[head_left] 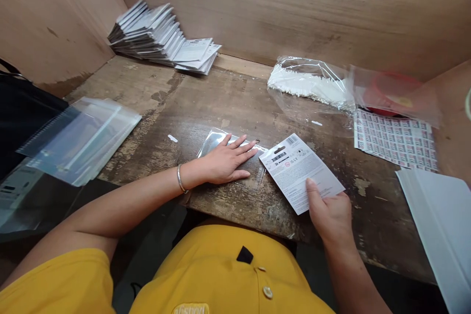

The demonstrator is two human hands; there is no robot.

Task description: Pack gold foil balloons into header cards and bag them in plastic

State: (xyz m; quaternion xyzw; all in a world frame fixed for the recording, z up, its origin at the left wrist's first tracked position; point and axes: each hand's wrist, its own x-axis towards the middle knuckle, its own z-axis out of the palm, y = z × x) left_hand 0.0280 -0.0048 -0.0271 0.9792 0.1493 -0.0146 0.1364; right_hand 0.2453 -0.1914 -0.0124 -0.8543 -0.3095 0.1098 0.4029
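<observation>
My left hand (230, 159) lies flat, fingers spread, on a clear plastic sleeve (213, 140) near the front of the worn wooden table (198, 100). To its right, my right hand (329, 211) grips a printed backing card (294, 169) by its lower right edge, thumb on top. The card is tilted, with a hang hole, a barcode and fine print on the side facing me. Its upper left corner is close to the sleeve's right end. The fingers under the card are hidden.
Stacked packed cards (154, 34) lean at the back left. Clear sleeves (88, 132) lie at the left edge. Toward the back right are a bag of white pieces (305, 81), a red container (393, 91) and a sticker sheet (395, 140). White cards (437, 216) are stacked at right.
</observation>
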